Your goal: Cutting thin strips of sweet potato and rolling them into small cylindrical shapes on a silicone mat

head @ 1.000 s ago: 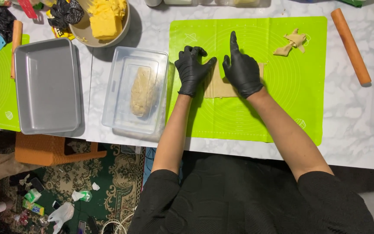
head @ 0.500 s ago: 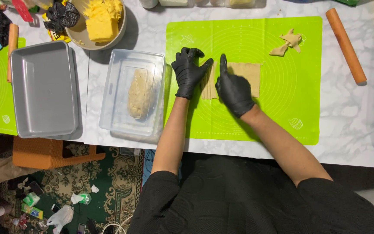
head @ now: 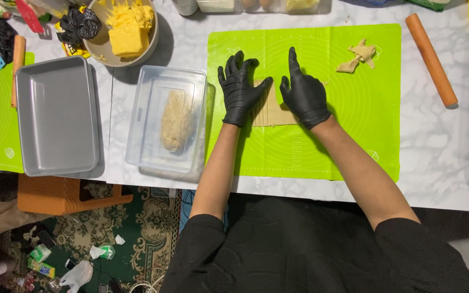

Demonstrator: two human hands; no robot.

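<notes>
2 black-gloved hands flat on thin pale dough sheet [head: 271, 108] on bright green silicone mat [head: 354, 146].

Dough sheet is the landmark: it lies mid-mat, both hands touching it. Left hand [head: 239, 91] covers its left edge, fingers spread, palm down. Right hand [head: 303, 95] covers its right side, index finger straight out, other fingers curled; neither pinches anything. Left of the sheet, off the mat: clear plastic tub [head: 147, 125] with pale dough lump [head: 176, 120], then grey metal baking tray [head: 55, 116]. Far right of the sheet: folded dough scrap [head: 358, 56], orange wooden rolling pin [head: 431, 58]. Far left: round bowl [head: 150, 40] of yellow butter blocks [head: 128, 27].
</notes>
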